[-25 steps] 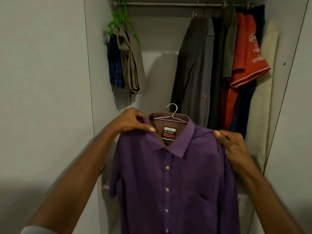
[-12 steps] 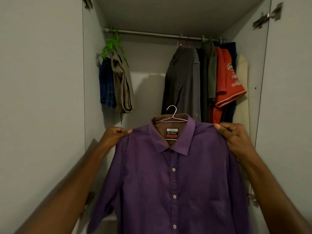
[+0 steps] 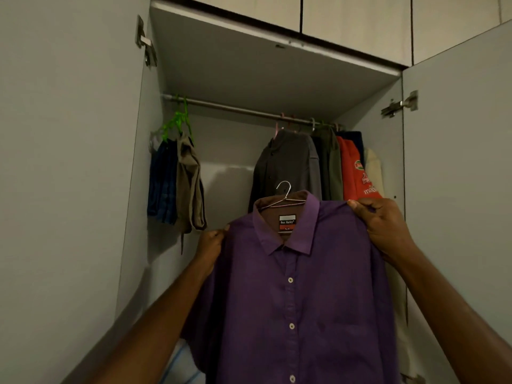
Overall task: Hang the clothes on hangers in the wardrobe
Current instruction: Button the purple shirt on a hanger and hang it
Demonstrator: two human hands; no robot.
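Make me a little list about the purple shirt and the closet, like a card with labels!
Shirt: purple shirt, buttoned, on a wire hanger
Left hand: grips the shirt's shoulder
Right hand: grips the other shoulder
Hanger hook: below the rail, not on it yet
Free spot: bare rail between the green hangers and the dark grey shirt

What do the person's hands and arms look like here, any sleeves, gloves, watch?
Both forearms are bare as far as the frame shows: no sleeve in view on either. The left hand and right hand wear no gloves. No watch, ring or bracelet shows on the visible wrists and fingers. The light is dim, so a small item could be missed.
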